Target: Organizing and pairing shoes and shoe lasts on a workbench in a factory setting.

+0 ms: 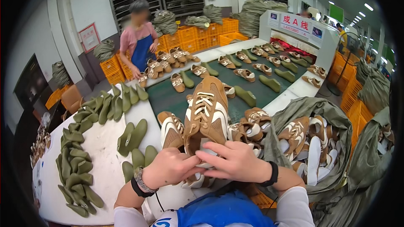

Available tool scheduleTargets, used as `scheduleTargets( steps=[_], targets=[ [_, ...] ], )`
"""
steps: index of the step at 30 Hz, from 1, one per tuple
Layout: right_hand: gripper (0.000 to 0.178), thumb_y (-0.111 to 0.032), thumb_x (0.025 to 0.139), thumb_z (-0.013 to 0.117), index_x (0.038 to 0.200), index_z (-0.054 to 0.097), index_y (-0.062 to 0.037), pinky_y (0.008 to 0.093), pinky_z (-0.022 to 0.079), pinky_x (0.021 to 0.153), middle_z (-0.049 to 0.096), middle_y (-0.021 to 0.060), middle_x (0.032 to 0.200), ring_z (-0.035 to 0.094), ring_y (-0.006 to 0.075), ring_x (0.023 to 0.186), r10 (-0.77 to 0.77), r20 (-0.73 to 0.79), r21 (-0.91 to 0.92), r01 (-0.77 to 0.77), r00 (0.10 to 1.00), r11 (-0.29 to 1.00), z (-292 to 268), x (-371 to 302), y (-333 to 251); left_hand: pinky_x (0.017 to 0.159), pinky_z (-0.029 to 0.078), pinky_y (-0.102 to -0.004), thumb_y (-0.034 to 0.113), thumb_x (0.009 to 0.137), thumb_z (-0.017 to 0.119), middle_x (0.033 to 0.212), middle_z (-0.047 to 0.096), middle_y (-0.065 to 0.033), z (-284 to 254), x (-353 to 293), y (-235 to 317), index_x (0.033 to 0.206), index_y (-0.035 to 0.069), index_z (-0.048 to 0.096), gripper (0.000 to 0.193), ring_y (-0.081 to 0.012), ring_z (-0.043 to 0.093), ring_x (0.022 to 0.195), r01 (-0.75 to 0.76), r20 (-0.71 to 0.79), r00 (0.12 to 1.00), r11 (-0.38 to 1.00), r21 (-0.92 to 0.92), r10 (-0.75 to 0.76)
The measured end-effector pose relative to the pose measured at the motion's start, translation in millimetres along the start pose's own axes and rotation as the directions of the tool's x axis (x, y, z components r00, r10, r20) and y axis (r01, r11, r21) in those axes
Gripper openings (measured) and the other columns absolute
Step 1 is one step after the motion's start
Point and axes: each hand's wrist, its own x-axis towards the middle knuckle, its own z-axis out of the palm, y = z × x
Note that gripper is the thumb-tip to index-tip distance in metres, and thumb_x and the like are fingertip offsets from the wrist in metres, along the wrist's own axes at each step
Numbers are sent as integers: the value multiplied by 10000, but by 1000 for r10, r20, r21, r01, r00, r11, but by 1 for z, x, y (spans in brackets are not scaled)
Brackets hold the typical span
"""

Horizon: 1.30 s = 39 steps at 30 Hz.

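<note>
A brown and white lace-up sneaker (206,105) is held up in front of me, toe pointing away and its opening toward me. My left hand (176,166) is closed on the left side of its heel. My right hand (233,159) grips the heel from the other side, its fingers bent over the collar. A pale grey-white piece (206,146) shows inside the opening by my right fingers; I cannot tell if it is a lining or an insole. Another brown sneaker (171,127) lies just left of the held one. Green shoe lasts (136,134) rest beside it on the white table.
Rows of lasts (78,159) cover the white table (109,168) at left. Sneakers and lasts lie on a green conveyor (168,101) ahead. At right, a grey-green sack (336,122) holds sneakers and white insoles. Across the table stands a person (136,42) in a blue apron; orange crates (185,35) stand behind.
</note>
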Motion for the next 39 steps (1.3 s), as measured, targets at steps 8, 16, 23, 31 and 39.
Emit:
scheduleTargets(
  steps=[8,16,23,31,39],
  targets=[
    [290,-181,684,723,914,602,-53,354,467,707,593,105,923,574,286,814,282,-33,267,-264,959,927,61,17,-1,532,437,-262,168,675,769,565,480,7,21,-99,-50,971,33,593,371,-157,513,524,29,-433,901,992,124,28],
    [385,-183,587,808,817,533,-40,349,449,733,602,110,981,563,273,827,483,-20,330,-450,875,830,93,16,-14,609,474,-320,266,706,746,598,531,-47,12,-177,-61,677,42,561,292,-242,546,573,158,-506,843,983,-92,-182],
    [395,-163,575,808,837,527,-73,353,420,804,592,110,1093,540,267,917,460,82,306,-462,884,833,117,27,-31,608,474,-330,313,770,702,634,567,-68,42,-202,-61,702,23,566,328,-253,568,607,136,-730,564,915,-379,-386],
    [383,-182,586,810,853,562,-63,338,427,720,577,90,1077,494,266,810,420,6,253,-408,908,877,132,30,-32,552,456,-314,329,687,768,676,569,-86,58,-203,-80,894,3,554,441,-260,560,649,240,-647,615,889,-391,-451],
    [395,-174,591,812,859,547,-58,332,423,736,580,98,1060,512,261,835,503,31,301,-488,864,820,135,19,-29,538,452,-305,295,641,799,698,571,-101,61,-184,-80,864,-5,578,434,-255,558,615,273,-597,642,871,-408,-481]
  ],
)
